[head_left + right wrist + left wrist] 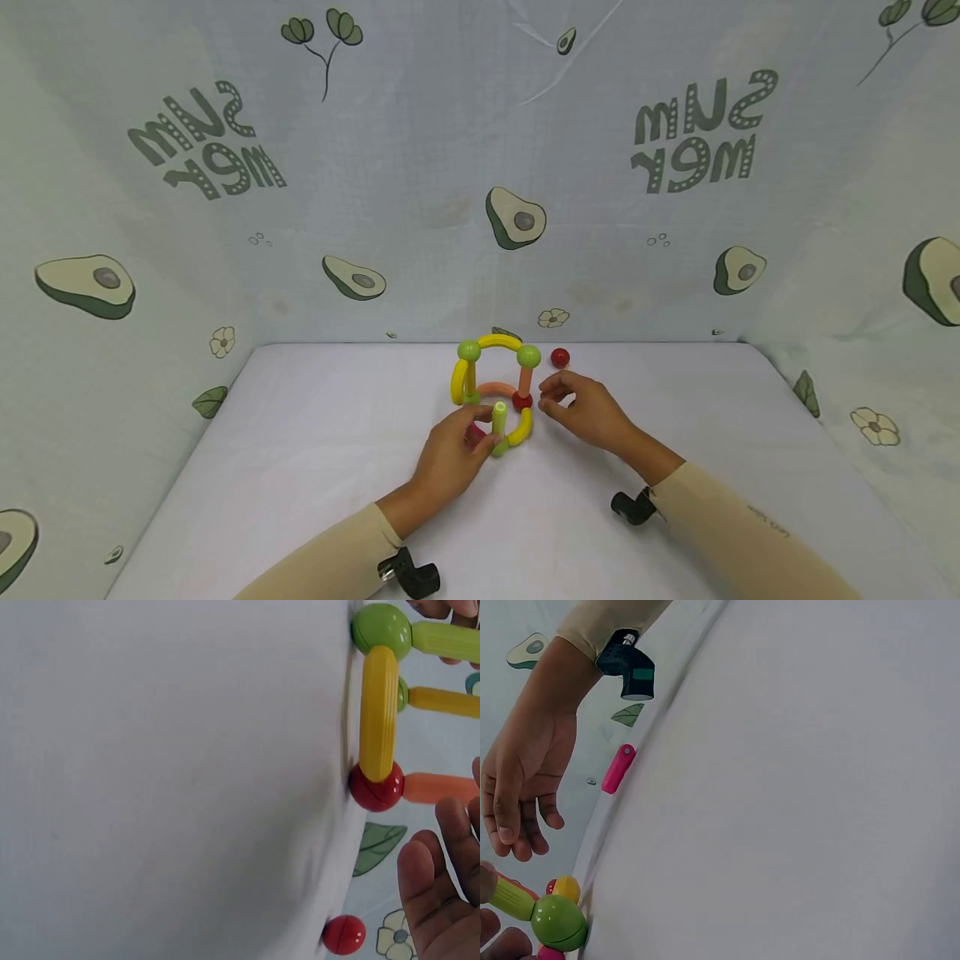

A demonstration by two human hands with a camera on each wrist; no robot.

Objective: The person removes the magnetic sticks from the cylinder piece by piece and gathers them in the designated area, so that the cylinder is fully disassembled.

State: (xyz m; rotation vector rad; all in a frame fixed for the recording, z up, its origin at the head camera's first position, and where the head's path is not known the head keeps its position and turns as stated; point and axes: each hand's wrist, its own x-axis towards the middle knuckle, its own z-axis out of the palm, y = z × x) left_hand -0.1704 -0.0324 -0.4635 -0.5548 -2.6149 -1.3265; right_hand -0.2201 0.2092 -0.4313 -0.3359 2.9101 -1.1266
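Printed cloth [435, 150] backed a white table [322, 442]. The left hand [452, 450], seemingly at a steadying step, pinched an upright green rod [499, 419] on the near side of the frame [497, 388]; the rod's bare top probably called for careful alignment. The right hand [588, 410] hung empty, fingers loosely bent, just right of the frame, which stood mid-table toward the far edge, a red ball [560, 358] apart at far right.
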